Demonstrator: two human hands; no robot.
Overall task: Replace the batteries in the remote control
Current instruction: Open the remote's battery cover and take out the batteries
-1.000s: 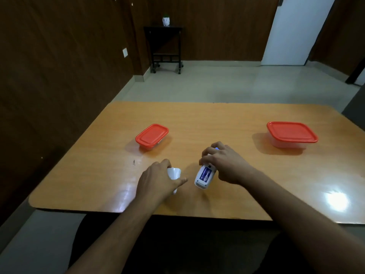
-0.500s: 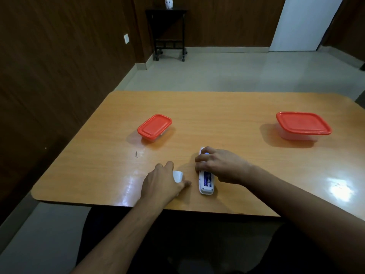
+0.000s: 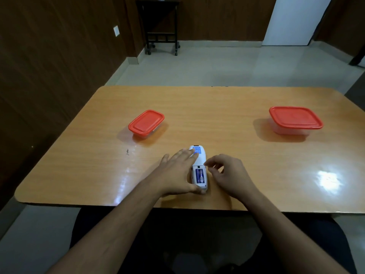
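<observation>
The white remote control [image 3: 199, 161] lies back-up on the wooden table [image 3: 217, 113] near its front edge. Its battery compartment is uncovered and blue batteries [image 3: 199, 176] sit inside. My left hand [image 3: 177, 173] lies against the remote's left side, fingers over the far part and thumb at the near end, holding it down. My right hand [image 3: 229, 173] hovers just right of the compartment with curled fingers, the fingertips at the compartment's upper right edge and nothing in them. The white battery cover is not visible.
A small red-lidded container [image 3: 146, 122] stands at the left middle of the table, and a larger red-lidded one [image 3: 295, 117] at the right. A dark side table [image 3: 161, 26] stands by the far wall.
My left hand, which held the white cover beside the remote, has moved right onto the remote. My right hand has come off the remote and now sits beside the compartment. The view tilted down.
</observation>
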